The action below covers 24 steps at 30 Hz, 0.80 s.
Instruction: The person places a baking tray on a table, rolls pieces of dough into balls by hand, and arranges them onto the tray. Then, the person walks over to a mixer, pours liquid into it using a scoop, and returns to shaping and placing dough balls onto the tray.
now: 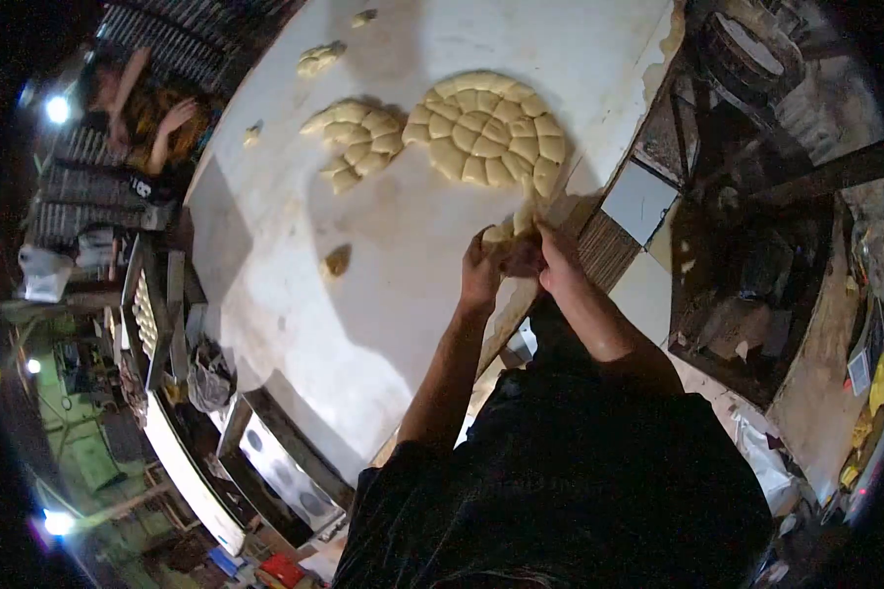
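My left hand and my right hand are close together at the near edge of the table, fingers curled around pale dough pieces. A darker, pinkish patch shows low between the hands; I cannot make out what it is. Just beyond my fingers lies a large round of dough, cut into many wedge-like pieces. A narrow trail of dough runs from its lower right side toward my hands. Left of the round sits a smaller, partly broken-up group of cut dough.
Small dough lumps and a brownish scrap lie on the pale table. Metal trays stand at the lower left, one farther tray holding rows of pieces. Another person's hand shows across the table.
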Motion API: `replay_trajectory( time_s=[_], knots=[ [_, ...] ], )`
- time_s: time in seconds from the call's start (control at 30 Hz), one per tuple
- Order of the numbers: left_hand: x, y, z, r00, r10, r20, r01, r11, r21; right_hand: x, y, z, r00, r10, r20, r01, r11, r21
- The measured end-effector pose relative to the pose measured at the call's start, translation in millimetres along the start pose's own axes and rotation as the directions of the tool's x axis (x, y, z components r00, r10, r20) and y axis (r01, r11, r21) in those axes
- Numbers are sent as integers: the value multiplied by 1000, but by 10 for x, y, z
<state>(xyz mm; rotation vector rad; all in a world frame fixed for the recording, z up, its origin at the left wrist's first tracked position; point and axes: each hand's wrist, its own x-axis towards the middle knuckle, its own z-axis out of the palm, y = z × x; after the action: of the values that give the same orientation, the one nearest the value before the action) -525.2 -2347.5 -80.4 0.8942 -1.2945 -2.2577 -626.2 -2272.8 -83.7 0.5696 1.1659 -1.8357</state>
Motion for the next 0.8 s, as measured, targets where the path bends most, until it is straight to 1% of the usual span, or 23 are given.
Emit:
replay_trajectory(
  time_s=[0.07,0.1,0.13,0.2,0.23,0.27,0.3,0.33,0.37,0.4,0.47,0.53,0.57,0.6,0.63,0.67,0.7,0.73,0.77,0.8],
  knots=[
    [-399,-78,-256,993,114,37,-117,989,93,-334,311,-97,999,32,-30,-37,981,-190],
    [-542,-177,-403,982,189,-8,-188,982,21,-494,476,-110,1000,28,-13,-30,979,-204],
    [-751,-175,-525,977,207,-40,-207,978,9,-703,658,-110,999,38,6,-36,971,-236],
    [-1191,-81,-756,965,246,-93,-245,969,29,-1082,1013,-71,986,-61,154,98,963,-250],
    [-1399,19,-841,940,325,-104,-318,945,80,-1068,1267,-95,985,-135,111,167,907,-385],
    [-1572,60,-946,932,335,-139,-328,942,70,-1143,1401,-91,985,-118,129,161,896,-414],
    [-1696,110,-1040,909,384,-164,-373,923,98,-1185,1505,-67,921,-202,334,337,842,-421],
    [-1805,175,-1106,882,430,-191,-411,902,131,-1221,1577,-27,809,-256,529,497,778,-384],
    [-1950,332,-1111,833,499,-239,-473,866,162,-1372,1621,123,845,-332,419,491,791,-365],
    [-2038,407,-1178,777,532,-336,-482,846,228,-1477,1446,209,762,-289,580,576,711,-403],
    [-2158,455,-1429,649,564,-511,-523,818,239,-1385,1363,379,752,-388,533,585,764,-270],
    [-2205,385,-1804,572,560,-599,-545,806,233,-1193,1120,485,703,-525,479,677,700,-228],
    [-2268,361,-1919,610,511,-606,-507,839,197,-1074,992,490,660,-562,499,743,585,-324],
    [-2337,279,-1987,595,510,-621,-514,835,193,-908,857,475,611,-592,526,792,457,-405],
    [-2393,176,-2036,686,499,-529,-318,860,399,-562,780,355,533,-538,653,846,339,-411],
    [-2413,92,-2098,774,450,-447,-117,794,597,-320,729,225,521,-529,670,854,337,-397],
    [-2406,43,-2175,756,594,-276,-60,483,874,-145,695,68,420,-350,837,898,25,-440],
    [-2376,-30,-2301,756,651,-69,16,87,996,-22,654,54,353,-116,929,883,-287,-371],
    [-2304,-263,-2688,714,689,128,135,-315,940,8,536,214,336,-107,936,892,-284,-352],
    [-2230,-183,-2869,768,640,21,88,-138,986,-55,369,394,156,15,988,875,-466,-132]
  ],
)
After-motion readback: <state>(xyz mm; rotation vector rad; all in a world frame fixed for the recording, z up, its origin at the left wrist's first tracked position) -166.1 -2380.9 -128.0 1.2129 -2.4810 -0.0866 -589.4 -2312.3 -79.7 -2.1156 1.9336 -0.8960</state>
